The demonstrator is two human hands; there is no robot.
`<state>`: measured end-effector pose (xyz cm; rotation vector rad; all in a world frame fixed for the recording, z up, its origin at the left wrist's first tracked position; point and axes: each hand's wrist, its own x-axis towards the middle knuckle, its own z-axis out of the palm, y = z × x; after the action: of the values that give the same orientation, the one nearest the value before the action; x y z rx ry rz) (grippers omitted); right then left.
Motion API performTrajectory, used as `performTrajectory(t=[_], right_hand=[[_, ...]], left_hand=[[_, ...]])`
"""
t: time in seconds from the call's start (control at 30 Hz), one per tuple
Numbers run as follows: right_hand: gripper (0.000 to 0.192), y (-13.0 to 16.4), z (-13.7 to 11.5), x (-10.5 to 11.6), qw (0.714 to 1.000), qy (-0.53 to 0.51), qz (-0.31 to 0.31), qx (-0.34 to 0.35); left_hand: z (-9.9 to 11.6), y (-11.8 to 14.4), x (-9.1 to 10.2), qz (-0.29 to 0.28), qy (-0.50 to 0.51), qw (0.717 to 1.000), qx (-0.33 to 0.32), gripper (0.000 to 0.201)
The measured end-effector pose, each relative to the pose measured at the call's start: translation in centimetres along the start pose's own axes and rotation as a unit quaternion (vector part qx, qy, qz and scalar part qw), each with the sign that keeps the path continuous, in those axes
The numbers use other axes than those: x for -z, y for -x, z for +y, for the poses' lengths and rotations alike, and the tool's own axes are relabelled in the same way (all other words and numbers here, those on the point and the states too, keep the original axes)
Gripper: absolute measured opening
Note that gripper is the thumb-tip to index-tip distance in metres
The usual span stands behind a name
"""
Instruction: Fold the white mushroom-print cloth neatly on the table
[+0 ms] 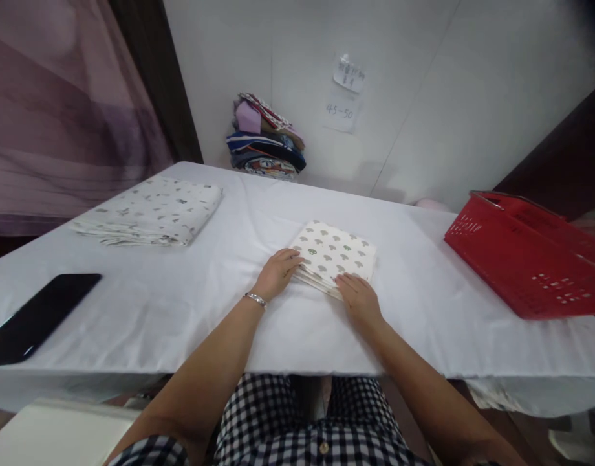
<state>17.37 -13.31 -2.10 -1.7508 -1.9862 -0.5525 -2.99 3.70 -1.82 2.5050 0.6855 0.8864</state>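
A small folded cloth (334, 249), white with grey mushroom-like prints and a few green marks, lies on the white-covered table in front of me. My left hand (277, 272) is closed at its left near corner, with the fingertips on the folded edge. Across the near right edge rests my right hand (359, 298), its fingers stretched out on top of the fabric and its thumb hidden. Several layers show along the near side between both hands. Farther left lies a larger folded white cloth (156, 210) with small grey prints, apart from my hands.
A red plastic basket (515, 259) stands at the table's right end. A black phone-like slab (40, 317) lies at the left front. Behind the table's far edge rises a stack of folded fabrics (267, 145). Handwritten paper notes (340, 115) hang on the wall.
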Motion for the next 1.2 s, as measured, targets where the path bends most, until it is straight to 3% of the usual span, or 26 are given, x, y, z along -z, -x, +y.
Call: performTrajectory(t=[0.13, 0.37, 0.53, 0.73, 0.97, 1.07, 1.2], right_hand=[[0.035, 0.4, -0.3, -0.1, 1.000, 0.000, -0.012, 0.025], [0.037, 0.6, 0.5, 0.3, 1.000, 0.001, 0.009, 0.026], [0.044, 1.0, 0.3, 0.1, 0.999, 0.013, -0.027, 0.045], [0.046, 0.9, 0.1, 0.3, 0.998, 0.001, -0.036, 0.045], [0.035, -1.3, -0.7, 2.2, 0.985, -0.088, -0.145, -0.042], [0.035, -3.6, -1.2, 2.9, 0.974, -0.122, -0.184, -0.052], [0.047, -5.9, 0.2, 1.9, 0.955, -0.122, -0.257, -0.082]], left_hand=[[-0.3, 0.1, -0.1, -0.019, 0.002, 1.000, 0.002, 0.032], [-0.6, 0.3, -0.2, -0.002, 0.017, 1.000, -0.015, 0.031], [-0.7, 0.4, -0.1, -0.007, 0.004, 1.000, -0.023, 0.033], [0.9, 0.5, 0.0, -0.023, -0.036, 0.999, -0.024, 0.037], [3.4, 0.9, -1.4, -0.085, -0.079, 0.986, -0.119, 0.037], [3.5, 0.9, -1.7, -0.092, -0.099, 0.984, -0.116, 0.038], [3.2, 0.7, -1.8, -0.100, -0.123, 0.981, -0.111, 0.040]])
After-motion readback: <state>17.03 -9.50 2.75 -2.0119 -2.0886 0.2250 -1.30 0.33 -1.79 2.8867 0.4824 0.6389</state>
